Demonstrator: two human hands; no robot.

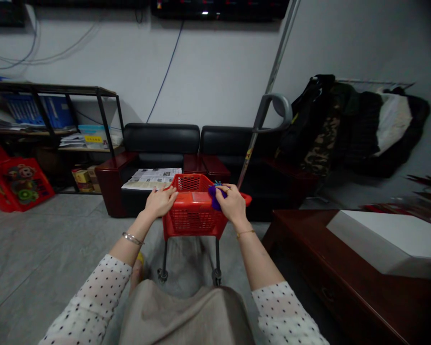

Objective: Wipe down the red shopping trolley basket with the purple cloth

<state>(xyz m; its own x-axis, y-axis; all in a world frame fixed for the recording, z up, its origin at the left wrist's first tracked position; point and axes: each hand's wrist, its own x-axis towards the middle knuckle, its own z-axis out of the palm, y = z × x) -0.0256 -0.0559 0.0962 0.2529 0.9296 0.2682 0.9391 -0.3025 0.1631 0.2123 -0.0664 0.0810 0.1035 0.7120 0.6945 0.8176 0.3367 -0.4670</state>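
A small red toy shopping cart [196, 220] stands in front of my knees on grey wheels, its mesh basket facing away from me. My left hand [160, 200] grips the cart's left handle end, with the fingers lying over the red plastic. A purple cloth [216, 197] is pinched in my right hand [232, 200] and pressed against the right part of the handle bar. Some small blue bits show just above the cloth; I cannot tell what they are. The fingertips of the right hand are partly hidden.
Behind the cart stand black sofas [161, 139] with newspapers [153, 178] on a seat. A grey crutch-like pole [253, 143] leans beyond it. On the right is a wooden table [309, 249] bearing a white box [391, 239]; shelves [53, 88] and red crates [25, 184] stand left.
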